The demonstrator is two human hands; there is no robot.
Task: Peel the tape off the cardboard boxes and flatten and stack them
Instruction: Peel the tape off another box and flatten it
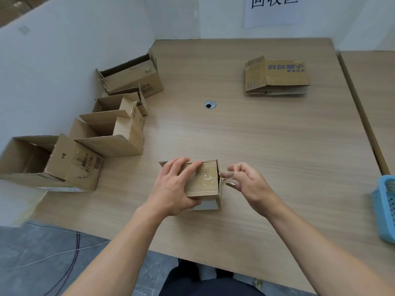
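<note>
A: Two bare hands w/ one small brown cardboard box [202,182], near the front edge of the light wood-grain table [267,146]. I see the left hand [173,186] wrapped over the box's left end, fingers closed on it.

B: Right hand [249,183]?

A: Fingertips pinched on a strip of clear tape [225,180] at the box's right edge. Four open brown boxes [119,133] line the left wall; flattened cardboard stack [276,76] far right; blue perforated plastic basket [385,208] at right edge.
</note>
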